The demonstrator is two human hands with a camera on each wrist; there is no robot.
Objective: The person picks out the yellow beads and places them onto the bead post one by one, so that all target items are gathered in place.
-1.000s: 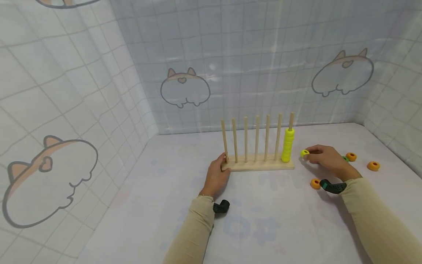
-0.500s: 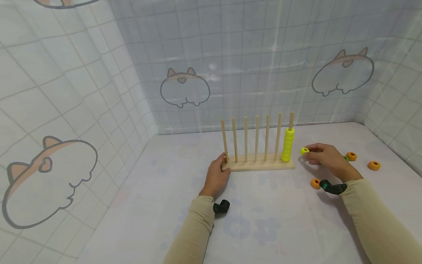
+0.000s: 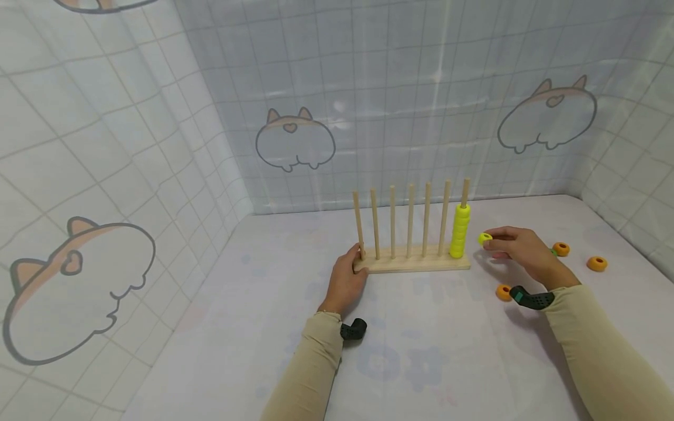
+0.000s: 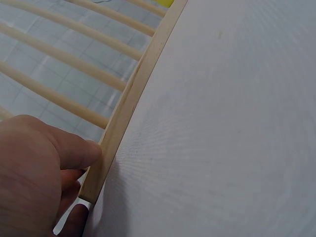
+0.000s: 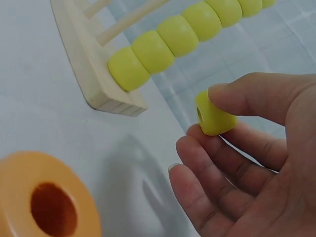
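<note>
A wooden peg rack with several upright pegs stands on the table. Its rightmost peg carries a stack of yellow beads, with the peg's top bare above them. My left hand grips the rack's left end, thumb on the front edge of the base. To the right of the rack, my right hand pinches a single yellow bead between thumb and fingers. That bead is held off the table, apart from the stack, its hole visible in the right wrist view.
An orange bead lies near my right wrist. Two more orange beads, one behind the hand and another farther right, rest on the table. A green bead is mostly hidden behind my right hand. A tile-patterned sheet hangs behind the rack.
My right hand has risen slightly and shifted a little left with the yellow bead. My left hand and the rack have stayed put.
</note>
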